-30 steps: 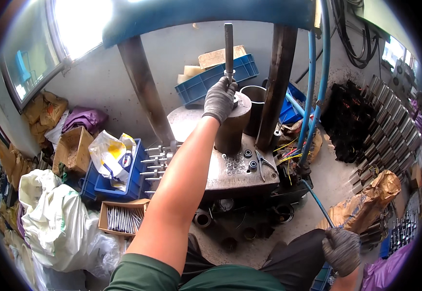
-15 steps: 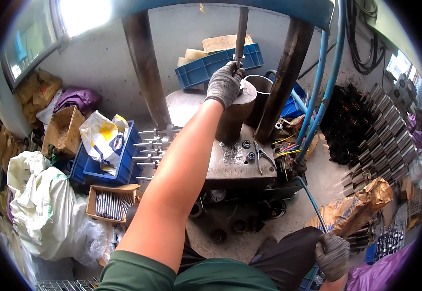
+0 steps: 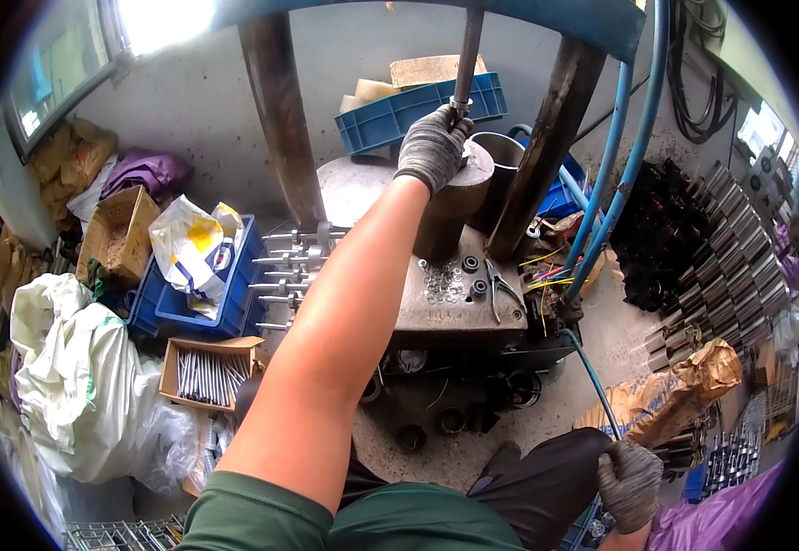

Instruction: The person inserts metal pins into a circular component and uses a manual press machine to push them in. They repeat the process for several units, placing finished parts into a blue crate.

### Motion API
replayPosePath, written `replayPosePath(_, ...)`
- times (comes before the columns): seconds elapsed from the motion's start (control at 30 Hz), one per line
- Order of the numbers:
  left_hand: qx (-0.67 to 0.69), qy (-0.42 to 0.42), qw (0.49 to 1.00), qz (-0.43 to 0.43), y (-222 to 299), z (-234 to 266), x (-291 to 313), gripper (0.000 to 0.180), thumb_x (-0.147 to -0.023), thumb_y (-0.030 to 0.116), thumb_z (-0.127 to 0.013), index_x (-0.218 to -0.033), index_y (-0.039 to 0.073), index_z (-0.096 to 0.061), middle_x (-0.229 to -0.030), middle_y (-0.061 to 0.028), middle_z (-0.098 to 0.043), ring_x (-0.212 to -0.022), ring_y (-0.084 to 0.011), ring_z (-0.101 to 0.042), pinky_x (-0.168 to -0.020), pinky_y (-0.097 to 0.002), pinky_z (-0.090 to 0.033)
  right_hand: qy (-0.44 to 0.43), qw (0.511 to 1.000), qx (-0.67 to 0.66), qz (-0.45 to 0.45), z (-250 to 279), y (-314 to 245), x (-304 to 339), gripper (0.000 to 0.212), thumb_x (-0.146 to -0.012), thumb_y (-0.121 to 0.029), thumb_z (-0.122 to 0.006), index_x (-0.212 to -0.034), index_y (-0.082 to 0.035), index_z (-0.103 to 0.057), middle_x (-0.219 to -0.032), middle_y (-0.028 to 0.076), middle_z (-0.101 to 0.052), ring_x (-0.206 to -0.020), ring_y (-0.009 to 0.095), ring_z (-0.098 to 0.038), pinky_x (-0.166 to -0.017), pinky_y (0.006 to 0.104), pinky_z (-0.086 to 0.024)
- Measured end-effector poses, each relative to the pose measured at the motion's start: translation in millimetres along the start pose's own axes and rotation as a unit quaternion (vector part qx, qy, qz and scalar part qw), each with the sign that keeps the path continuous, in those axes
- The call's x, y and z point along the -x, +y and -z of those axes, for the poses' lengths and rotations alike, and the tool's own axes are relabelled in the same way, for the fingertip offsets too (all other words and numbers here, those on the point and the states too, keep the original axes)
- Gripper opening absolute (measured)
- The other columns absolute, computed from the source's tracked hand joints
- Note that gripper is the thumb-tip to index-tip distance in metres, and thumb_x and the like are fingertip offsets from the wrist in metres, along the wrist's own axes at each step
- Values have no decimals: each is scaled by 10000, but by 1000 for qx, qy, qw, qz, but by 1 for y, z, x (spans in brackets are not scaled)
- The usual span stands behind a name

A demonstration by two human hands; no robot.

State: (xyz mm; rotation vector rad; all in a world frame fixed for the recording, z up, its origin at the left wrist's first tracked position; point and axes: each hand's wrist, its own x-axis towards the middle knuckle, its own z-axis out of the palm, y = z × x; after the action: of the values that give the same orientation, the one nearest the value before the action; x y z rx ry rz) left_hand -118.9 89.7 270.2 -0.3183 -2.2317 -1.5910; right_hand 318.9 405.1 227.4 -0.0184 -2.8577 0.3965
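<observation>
In a grey knit glove, my left hand (image 3: pixel 432 151) closes round an upright metal shaft (image 3: pixel 459 112) just above a thick round steel block (image 3: pixel 454 197). A silver collar at the shaft's top meets the press ram (image 3: pixel 470 55); the glove hides most of the shaft below. At lower right, my gloved right hand (image 3: pixel 631 482) is wrapped round the end of a thin blue lever (image 3: pixel 588 375), beside my knee. Pliers (image 3: pixel 502 289), small rings (image 3: pixel 441 283) and dark bearings (image 3: pixel 479 287) lie on the press table (image 3: pixel 427 320).
Steel posts (image 3: pixel 282 119) frame the press. Collared shafts (image 3: pixel 294 266) line the table's left edge. Further left are a blue crate (image 3: pixel 245 308) and a carton of rods (image 3: pixel 205 372). Blue pipes (image 3: pixel 633 138), stacked metal cylinders (image 3: pixel 730 257) and a brown paper sack (image 3: pixel 684 390) occupy the right.
The view has shifted slightly. My left hand still grips the shaft under the ram, and my right hand stays on the lever; neither shows any clear movement.
</observation>
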Motion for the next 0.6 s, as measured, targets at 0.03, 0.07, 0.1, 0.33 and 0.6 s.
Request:
replayPosePath(0.03,-6,3,1000,-16,-5,0,-2,227,-1031,196,-662,-1220,80,-710,-845,-86,-712,-714,-159,-633,-726,-326,-548,-6,1000,7,3,2,-3,-1,121,-835,-147,-702,-848,-27,-685,-748,196,-644,-725,421,-650,-683,504,-502)
replayPosePath(0.07,-11,6,999,-33,-11,0,-5,233,-1039,214,-651,-1231,92,-704,-834,-105,-709,-699,-180,-654,-712,-343,-560,-12,1000,15,6,5,-7,-2,124,-837,-146,-698,-858,-23,-691,-753,199,-647,-727,418,-653,-688,499,-505)
replayPosePath(0.1,-16,8,999,-49,-13,-1,-6,239,-1047,232,-640,-1241,104,-699,-823,-124,-706,-684,-201,-675,-697,-360,-573,-18,1000,23,7,7,-9,-3,128,-838,-145,-694,-867,-20,-697,-758,202,-649,-729,416,-656,-693,495,-509)
replayPosePath(0.33,75,-19,996,-38,-34,0,-20,230,-1024,222,-682,-1202,82,-721,-823,-89,-704,-694,-157,-647,-709,-328,-571,114,989,13,88,28,9,-48,237,-846,-31,-662,-1079,1,-697,-963,207,-683,-846,373,-676,-775,446,-546)
replayPosePath(0.6,81,-32,996,-6,-18,-2,-11,226,-1019,208,-690,-1191,64,-717,-826,-91,-709,-686,-161,-648,-702,-341,-575,221,965,-91,112,64,32,-210,198,-978,-22,-628,-1161,42,-672,-1031,138,-705,-916,222,-682,-854,333,-548)
